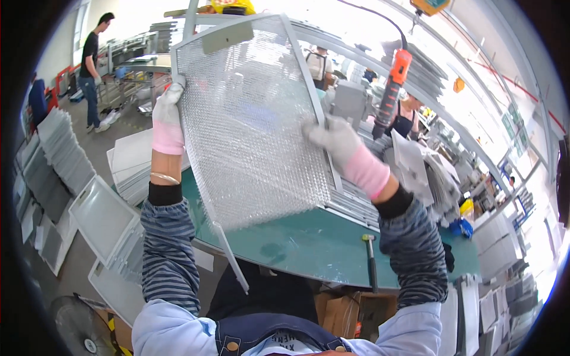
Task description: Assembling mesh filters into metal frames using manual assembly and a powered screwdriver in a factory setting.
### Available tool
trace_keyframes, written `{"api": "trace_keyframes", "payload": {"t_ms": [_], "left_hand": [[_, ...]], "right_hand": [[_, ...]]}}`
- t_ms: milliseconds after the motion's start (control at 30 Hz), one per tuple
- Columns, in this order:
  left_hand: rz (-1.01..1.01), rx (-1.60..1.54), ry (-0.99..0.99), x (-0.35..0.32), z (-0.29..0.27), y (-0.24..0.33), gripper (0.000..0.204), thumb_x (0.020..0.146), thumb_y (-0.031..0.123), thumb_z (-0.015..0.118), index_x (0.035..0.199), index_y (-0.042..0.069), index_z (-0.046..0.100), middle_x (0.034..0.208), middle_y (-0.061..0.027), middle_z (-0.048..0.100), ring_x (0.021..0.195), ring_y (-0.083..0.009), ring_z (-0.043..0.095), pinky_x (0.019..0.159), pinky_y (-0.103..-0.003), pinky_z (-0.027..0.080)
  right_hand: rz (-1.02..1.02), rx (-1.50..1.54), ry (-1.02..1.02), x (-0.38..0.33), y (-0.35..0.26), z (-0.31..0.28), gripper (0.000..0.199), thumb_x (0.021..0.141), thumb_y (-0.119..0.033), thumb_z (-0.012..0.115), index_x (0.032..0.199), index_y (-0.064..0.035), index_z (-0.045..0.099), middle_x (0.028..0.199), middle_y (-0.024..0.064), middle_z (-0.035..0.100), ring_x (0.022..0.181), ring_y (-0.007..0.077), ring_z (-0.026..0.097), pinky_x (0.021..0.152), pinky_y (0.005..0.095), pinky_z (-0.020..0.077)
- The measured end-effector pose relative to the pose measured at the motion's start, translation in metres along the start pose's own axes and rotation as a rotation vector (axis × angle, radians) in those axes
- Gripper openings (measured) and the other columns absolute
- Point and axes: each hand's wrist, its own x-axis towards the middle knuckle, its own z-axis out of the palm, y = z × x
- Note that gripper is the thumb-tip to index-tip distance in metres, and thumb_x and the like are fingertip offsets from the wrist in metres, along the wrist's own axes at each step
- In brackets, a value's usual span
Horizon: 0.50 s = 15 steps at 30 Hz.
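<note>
You hold the mesh panel (252, 124) up in front of you, lifted clear of the green table (309, 243) and tilted, its top corner leaning far and its lower corner pointing down toward your chest. Your left hand (167, 115), in a white glove with a pink cuff, closes its grip round the panel's left frame edge near the top; the fingers wrap over the rim. Your right hand (335, 141), gloved the same, clamps the right frame edge about halfway down, thumb on the near face of the mesh. Both grips are tight on the frame, with no gap showing.

A grey plate (227, 37) sits at the panel's top edge. Just right of your right hand an orange driver (395, 83) hangs on a cable. On the table, a hammer (370, 261) lies near its front edge, and stacked frames (350, 204) lie behind the panel. More panels (101, 216) are stacked on the floor to your left.
</note>
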Motion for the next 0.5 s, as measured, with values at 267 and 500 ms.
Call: {"api": "trace_keyframes", "payload": {"t_ms": [267,500], "left_hand": [[0.191,0.57,0.37,-0.082,-0.004,-0.045,0.04,0.102,0.028,0.042,0.122,-0.004,0.054,0.115,-0.0104,0.061,0.101,-0.0184,0.058,0.092,-0.032,0.046],[-0.087,0.206,0.642,-0.178,0.017,-0.091,0.045,0.102,0.034,0.044,0.126,-0.004,0.051,0.115,-0.0105,0.058,0.101,-0.0185,0.056,0.088,-0.033,0.047]], "right_hand": [[0.234,0.212,-0.182,-0.059,0.022,-0.01,0.043,0.093,-0.022,0.061,0.125,0.004,0.05,0.102,0.0119,0.065,0.088,0.0187,0.066,0.077,0.0333,0.0535],[-0.114,-0.81,0.248,-0.104,0.049,-0.007,0.025,0.089,-0.016,0.059,0.108,0.0009,0.056,0.084,0.0219,0.062,0.084,0.0428,0.06,0.074,0.0449,0.048]]}}
